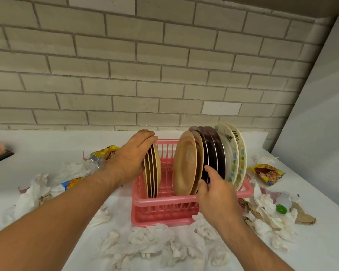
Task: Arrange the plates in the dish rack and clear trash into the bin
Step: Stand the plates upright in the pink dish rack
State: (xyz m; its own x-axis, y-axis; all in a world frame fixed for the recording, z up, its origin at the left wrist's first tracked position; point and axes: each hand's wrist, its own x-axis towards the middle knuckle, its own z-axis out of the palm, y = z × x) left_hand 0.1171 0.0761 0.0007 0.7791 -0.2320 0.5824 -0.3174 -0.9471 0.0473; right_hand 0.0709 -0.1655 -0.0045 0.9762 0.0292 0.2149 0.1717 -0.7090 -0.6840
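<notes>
A pink plastic dish rack (160, 209) stands on the white counter. At its left end several tan plates (154, 171) stand on edge; my left hand (129, 157) grips their top rims, fingers curled over them. Further right stand two tan plates (186, 163), then dark plates (213, 151), then white patterned plates (234, 151). My right hand (213, 192) pinches the lower edge of the tan and dark plates. Crumpled white tissues (151, 241) lie in front of the rack.
Snack wrappers lie left (104, 153) and right (268, 173) of the rack. More tissues (31, 192), brown scraps and a small bottle with a green cap (282, 204) litter the counter. A brick wall stands behind, a grey panel on the right. No bin shows.
</notes>
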